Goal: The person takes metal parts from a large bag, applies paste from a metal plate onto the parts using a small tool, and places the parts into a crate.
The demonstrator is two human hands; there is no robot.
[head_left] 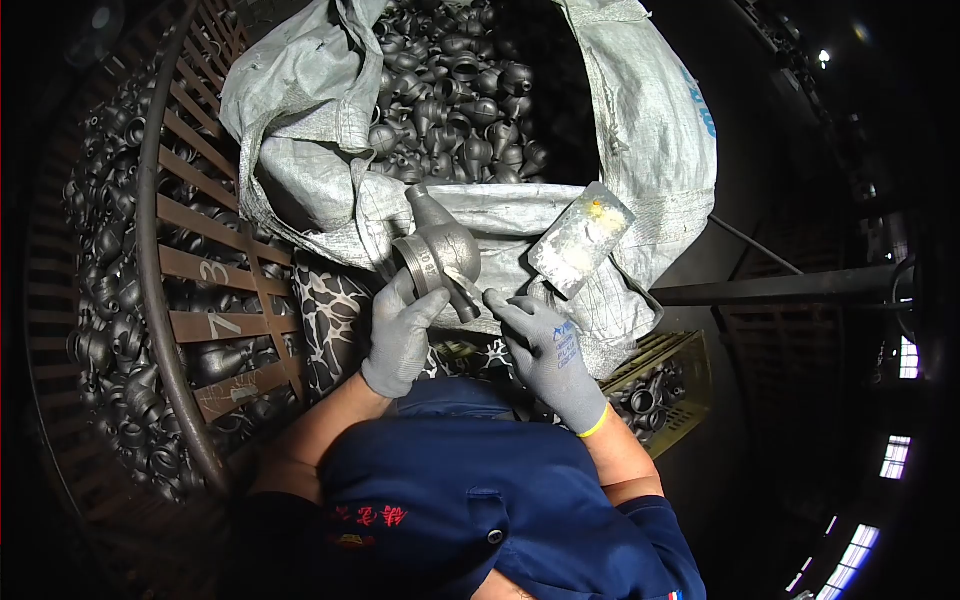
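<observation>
My left hand (403, 325), in a grey glove, grips a dark cast-metal fitting (450, 250) by its wide ringed end. The fitting has a round belly, a narrow neck pointing up and away, and raised markings on its side. My right hand (545, 350), gloved too, pinches a thin, flat, light-coloured tool (465, 284) whose far end meets the fitting or lies just over it. What kind of tool it is, I cannot tell. Beyond my right hand, a scuffed rectangular plate (582, 240) with a yellow blotch lies against the bag's near edge.
A large whitish woven bag (655, 130) stands open ahead, holding many similar castings (450, 100). To the left is a rusty slatted metal cage (205, 265) full of castings. A yellow crate (690, 385) with castings sits at lower right, below a dark horizontal bar (780, 288).
</observation>
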